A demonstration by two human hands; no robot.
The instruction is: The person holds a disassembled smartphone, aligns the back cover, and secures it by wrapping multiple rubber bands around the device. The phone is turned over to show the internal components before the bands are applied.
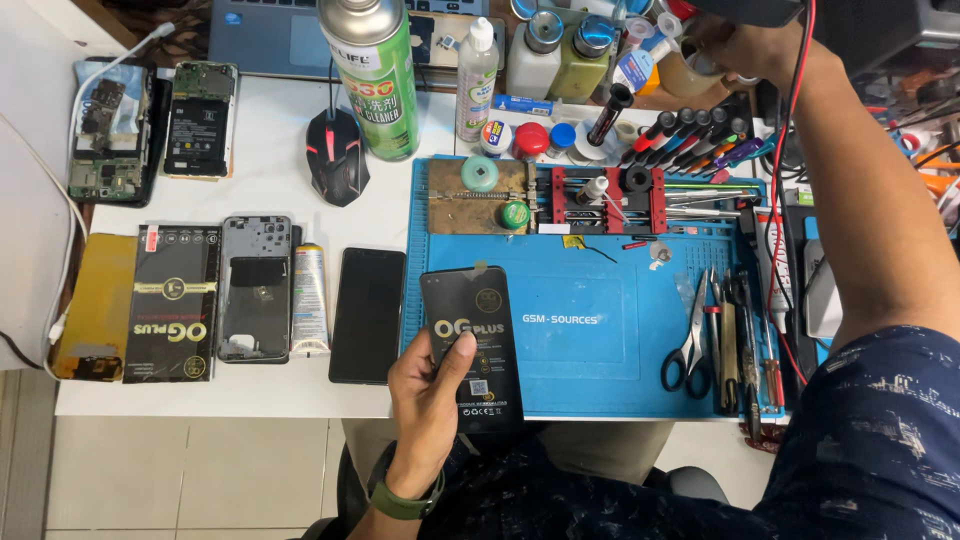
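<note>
Between the left hand's fingers, pinched only by its lower edge above the blue mat, the black sleeve could slip while the right hand, fingers hidden so I cannot tell their grip, reaches far among bottles.

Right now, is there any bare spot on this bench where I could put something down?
Yes: the blue mat's middle is bare, between the black packet in the left hand and the scissors. White tabletop is also free between the mouse and the opened phone. The back row of bottles near the right hand is crowded.
</note>
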